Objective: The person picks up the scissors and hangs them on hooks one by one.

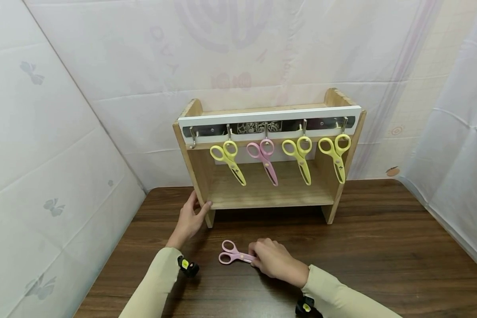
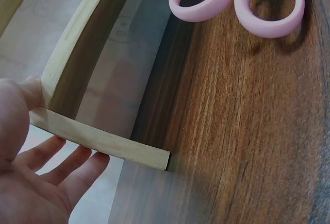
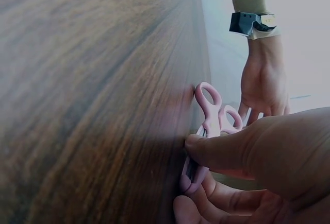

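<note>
A pair of pink scissors lies low over the brown table, handle loops pointing left. My right hand pinches it by the blade end between thumb and fingers; the right wrist view shows the thumb across the scissors' blades. My left hand grips the lower left side panel of a wooden rack, thumb at the front and fingers along the outer face. Yellow scissors, pink scissors and two more yellow pairs hang from the rack's hooks. The leftmost hook carries nothing.
The rack stands at the back of the dark wood table, against a cloth-covered wall. A white rail with a metal hook strip runs along its top front. Cloth sheets also stand at left and right.
</note>
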Tool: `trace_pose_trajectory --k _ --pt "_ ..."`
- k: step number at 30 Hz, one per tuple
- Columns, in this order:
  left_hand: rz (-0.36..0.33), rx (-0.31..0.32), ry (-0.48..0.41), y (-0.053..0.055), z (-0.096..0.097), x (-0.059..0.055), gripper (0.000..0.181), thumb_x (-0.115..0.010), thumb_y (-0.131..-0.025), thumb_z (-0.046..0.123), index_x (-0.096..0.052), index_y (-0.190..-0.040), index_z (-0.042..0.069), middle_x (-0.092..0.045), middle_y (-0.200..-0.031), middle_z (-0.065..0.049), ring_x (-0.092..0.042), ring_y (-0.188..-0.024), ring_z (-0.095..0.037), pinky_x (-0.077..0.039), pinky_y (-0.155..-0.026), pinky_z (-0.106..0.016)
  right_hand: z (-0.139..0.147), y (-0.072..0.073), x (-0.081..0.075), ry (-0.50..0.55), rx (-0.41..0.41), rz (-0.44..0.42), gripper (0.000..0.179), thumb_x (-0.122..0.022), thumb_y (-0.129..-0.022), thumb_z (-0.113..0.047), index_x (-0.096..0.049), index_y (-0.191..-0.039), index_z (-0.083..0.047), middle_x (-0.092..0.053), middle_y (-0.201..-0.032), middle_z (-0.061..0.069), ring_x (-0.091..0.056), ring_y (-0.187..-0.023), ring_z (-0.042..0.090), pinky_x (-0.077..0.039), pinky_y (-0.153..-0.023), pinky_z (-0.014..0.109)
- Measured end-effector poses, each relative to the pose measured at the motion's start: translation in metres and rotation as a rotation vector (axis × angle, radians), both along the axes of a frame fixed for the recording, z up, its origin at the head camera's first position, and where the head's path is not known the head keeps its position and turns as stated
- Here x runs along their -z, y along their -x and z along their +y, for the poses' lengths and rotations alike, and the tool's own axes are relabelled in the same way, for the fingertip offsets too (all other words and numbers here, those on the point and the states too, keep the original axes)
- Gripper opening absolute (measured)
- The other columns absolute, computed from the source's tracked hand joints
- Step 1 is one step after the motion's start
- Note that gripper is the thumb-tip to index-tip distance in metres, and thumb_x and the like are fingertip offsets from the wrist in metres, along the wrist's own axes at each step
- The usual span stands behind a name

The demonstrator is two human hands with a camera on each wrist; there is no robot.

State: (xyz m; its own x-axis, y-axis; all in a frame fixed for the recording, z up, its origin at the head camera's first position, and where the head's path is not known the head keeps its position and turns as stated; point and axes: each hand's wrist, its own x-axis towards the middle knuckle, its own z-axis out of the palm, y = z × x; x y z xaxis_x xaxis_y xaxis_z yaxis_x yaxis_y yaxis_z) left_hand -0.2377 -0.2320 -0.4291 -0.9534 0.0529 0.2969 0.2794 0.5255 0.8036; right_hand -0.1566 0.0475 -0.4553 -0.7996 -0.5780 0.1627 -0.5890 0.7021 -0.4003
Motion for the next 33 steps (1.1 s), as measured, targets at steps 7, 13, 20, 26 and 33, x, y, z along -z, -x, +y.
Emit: trace_pose_trajectory --k 7,13,20,26,33 --pt "-0.014 0.0 0.0 0.0 -0.001 0.0 0.06 -0.064 -0.105 0.024 -0.037 -0.158 0.017 -0.056 -0.141 -0.019 -0.056 -0.129 -0.039 -0.05 -0.102 -0.057 0.0 0.0 -0.002 0.011 -0.019 -0.006 0.023 -0.083 -0.086 -0.013 -0.064 -0.076 -0.021 -0.052 -0.068 -0.012 -0.045 -0.055 0.004 -0.039 -0.044 0.025" --pt "-0.019 0.004 0.0 -0.002 -0.001 -0.001 0.061 -0.063 -0.105 0.025 -0.035 -0.159 0.017 -0.055 -0.143 -0.019 -0.056 -0.129 -0.039 -0.051 -0.101 -0.057 0.003 0.004 -0.008 -0.016 -0.063 0.045 0.021 -0.082 -0.088 -0.013 -0.065 -0.078 -0.021 -0.056 -0.07 -0.012 -0.045 -0.055 0.003 -0.038 -0.043 0.024" --pt "-0.022 0.016 0.003 -0.003 -0.001 -0.002 0.062 -0.063 -0.105 0.027 -0.034 -0.16 0.018 -0.056 -0.142 -0.019 -0.055 -0.13 -0.039 -0.051 -0.101 -0.057 0.01 0.012 -0.027 -0.034 -0.076 0.133 0.017 -0.081 -0.089 -0.015 -0.068 -0.081 -0.022 -0.06 -0.074 -0.011 -0.05 -0.059 0.004 -0.038 -0.044 0.024" --pt "-0.01 0.017 0.001 -0.003 -0.001 -0.001 0.061 -0.062 -0.105 0.026 -0.035 -0.159 0.016 -0.056 -0.142 -0.02 -0.055 -0.131 -0.039 -0.05 -0.102 -0.057 0.012 0.018 -0.055 -0.024 -0.072 0.253 0.012 -0.082 -0.09 -0.017 -0.071 -0.085 -0.021 -0.06 -0.079 -0.01 -0.056 -0.066 0.006 -0.041 -0.047 0.023" --pt "0.013 0.017 -0.002 -0.002 -0.001 0.001 0.061 -0.063 -0.105 0.022 -0.035 -0.159 0.014 -0.056 -0.142 -0.021 -0.056 -0.129 -0.041 -0.052 -0.101 -0.056 0.008 0.021 -0.087 -0.004 -0.055 0.332 0.009 -0.08 -0.092 -0.02 -0.072 -0.091 -0.023 -0.061 -0.084 -0.011 -0.06 -0.07 0.009 -0.047 -0.051 0.027"
